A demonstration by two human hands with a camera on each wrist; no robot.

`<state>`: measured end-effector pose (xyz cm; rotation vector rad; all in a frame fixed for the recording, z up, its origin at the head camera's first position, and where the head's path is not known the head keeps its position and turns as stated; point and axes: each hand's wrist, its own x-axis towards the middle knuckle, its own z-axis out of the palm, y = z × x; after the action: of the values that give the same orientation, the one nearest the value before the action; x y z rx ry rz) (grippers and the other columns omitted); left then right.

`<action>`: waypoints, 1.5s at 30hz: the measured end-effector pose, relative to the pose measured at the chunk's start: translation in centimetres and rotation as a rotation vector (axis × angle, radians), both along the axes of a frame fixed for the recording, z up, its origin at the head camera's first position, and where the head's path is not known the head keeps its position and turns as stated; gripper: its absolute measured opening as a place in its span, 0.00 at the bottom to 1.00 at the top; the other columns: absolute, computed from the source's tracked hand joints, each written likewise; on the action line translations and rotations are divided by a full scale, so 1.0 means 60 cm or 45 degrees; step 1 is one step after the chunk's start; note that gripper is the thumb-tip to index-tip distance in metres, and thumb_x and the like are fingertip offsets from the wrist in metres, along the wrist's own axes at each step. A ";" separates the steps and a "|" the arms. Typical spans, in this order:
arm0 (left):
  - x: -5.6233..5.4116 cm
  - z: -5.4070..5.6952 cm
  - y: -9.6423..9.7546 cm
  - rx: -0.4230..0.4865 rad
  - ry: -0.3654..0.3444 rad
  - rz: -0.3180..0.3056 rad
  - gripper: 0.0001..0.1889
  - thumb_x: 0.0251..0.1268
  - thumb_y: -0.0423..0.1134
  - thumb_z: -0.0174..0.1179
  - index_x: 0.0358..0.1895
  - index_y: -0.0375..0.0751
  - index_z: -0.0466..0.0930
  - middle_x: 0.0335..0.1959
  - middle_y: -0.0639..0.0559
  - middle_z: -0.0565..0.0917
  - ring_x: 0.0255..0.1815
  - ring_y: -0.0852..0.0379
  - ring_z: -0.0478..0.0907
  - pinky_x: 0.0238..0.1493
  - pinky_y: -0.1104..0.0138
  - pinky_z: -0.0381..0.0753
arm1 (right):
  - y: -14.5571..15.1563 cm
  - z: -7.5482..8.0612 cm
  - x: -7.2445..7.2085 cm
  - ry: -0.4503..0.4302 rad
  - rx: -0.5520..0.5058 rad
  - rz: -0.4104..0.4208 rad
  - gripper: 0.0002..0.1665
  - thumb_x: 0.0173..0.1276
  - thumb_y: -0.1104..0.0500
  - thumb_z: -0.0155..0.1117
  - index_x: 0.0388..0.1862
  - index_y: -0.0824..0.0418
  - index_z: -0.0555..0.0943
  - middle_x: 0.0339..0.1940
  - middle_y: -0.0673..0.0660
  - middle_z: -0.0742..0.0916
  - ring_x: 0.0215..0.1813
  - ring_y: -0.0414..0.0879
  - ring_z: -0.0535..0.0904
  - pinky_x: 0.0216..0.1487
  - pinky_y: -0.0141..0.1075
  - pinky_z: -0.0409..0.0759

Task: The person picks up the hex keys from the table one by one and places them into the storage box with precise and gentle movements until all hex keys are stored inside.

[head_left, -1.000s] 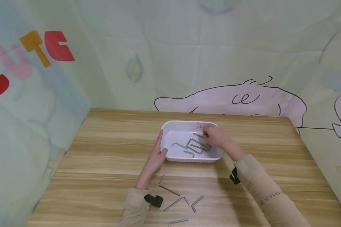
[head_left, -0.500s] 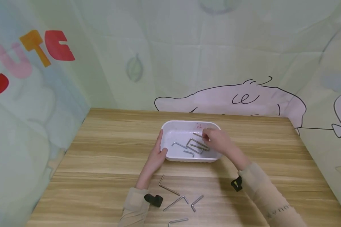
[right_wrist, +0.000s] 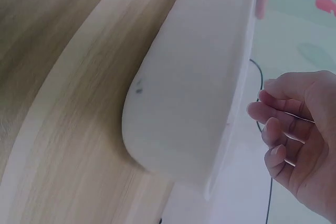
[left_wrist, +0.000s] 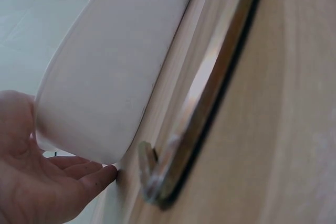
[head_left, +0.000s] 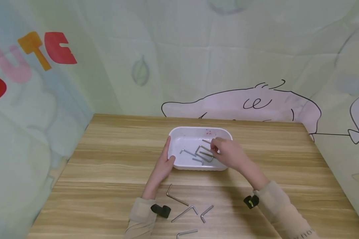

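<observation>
The left hand [head_left: 164,168] grips the left end of the white, rectangular, round-cornered tray [head_left: 197,168], thumb at the rim and fingers along the outer wall. To the near side, a brown-bronze, L-shaped metal key [head_left: 178,199] lies on the wood-grain surface [head_left: 113,159]; the left wrist view shows its flat, shiny facets. Right of it lie a long silver, L-shaped metal key [head_left: 182,214] and a short silver, L-shaped metal key [head_left: 207,209]. Inside the tray, a long, thin silver metal key [head_left: 189,153] lies at left, a smaller silver metal key [head_left: 198,160] nearer the front wall. Next is the brass-coloured, straight-shanked metal key [head_left: 206,154], on the tray floor within an overlapping cluster. Governing relation: this key lies left of the right hand [head_left: 228,152] — the nearer hand — with its long axis running left to right, slightly toward the person, and its right end meeting the fingertips in the head view. The right hand's fingers are curled, thumb close to the forefinger; whether they pinch a key cannot be told. The brass-coloured key appears slender and dull yellow; its right end is hidden.
</observation>
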<state>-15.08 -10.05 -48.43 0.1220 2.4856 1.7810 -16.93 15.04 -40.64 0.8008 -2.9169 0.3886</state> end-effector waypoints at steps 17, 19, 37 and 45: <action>0.000 0.000 0.000 -0.011 -0.011 0.002 0.40 0.65 0.29 0.42 0.78 0.56 0.39 0.80 0.48 0.46 0.79 0.47 0.46 0.79 0.52 0.48 | -0.015 0.010 0.049 0.133 0.038 0.082 0.06 0.58 0.57 0.68 0.28 0.52 0.78 0.25 0.44 0.81 0.23 0.35 0.70 0.21 0.27 0.68; 0.000 -0.001 -0.001 -0.012 -0.001 0.001 0.40 0.64 0.29 0.42 0.78 0.56 0.39 0.80 0.47 0.47 0.79 0.46 0.47 0.78 0.51 0.49 | -0.015 0.010 0.054 0.152 0.040 0.092 0.06 0.57 0.57 0.69 0.28 0.52 0.78 0.25 0.44 0.81 0.24 0.35 0.70 0.22 0.27 0.68; -0.001 -0.001 0.001 -0.003 0.010 -0.006 0.41 0.64 0.28 0.42 0.78 0.55 0.40 0.79 0.48 0.47 0.79 0.47 0.48 0.79 0.53 0.49 | -0.029 0.019 0.086 0.191 0.026 0.150 0.06 0.59 0.55 0.69 0.29 0.51 0.79 0.27 0.43 0.83 0.26 0.34 0.73 0.28 0.28 0.74; -0.001 0.000 0.001 0.017 0.009 -0.011 0.41 0.64 0.28 0.42 0.78 0.54 0.39 0.80 0.48 0.47 0.79 0.47 0.47 0.79 0.53 0.48 | -0.041 0.021 0.103 0.176 -0.010 0.210 0.06 0.60 0.54 0.68 0.30 0.51 0.78 0.27 0.43 0.83 0.27 0.35 0.74 0.31 0.29 0.77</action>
<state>-15.14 -10.00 -48.44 0.1401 2.4744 1.7968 -10.75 12.57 -39.41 1.0279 -2.7296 0.3427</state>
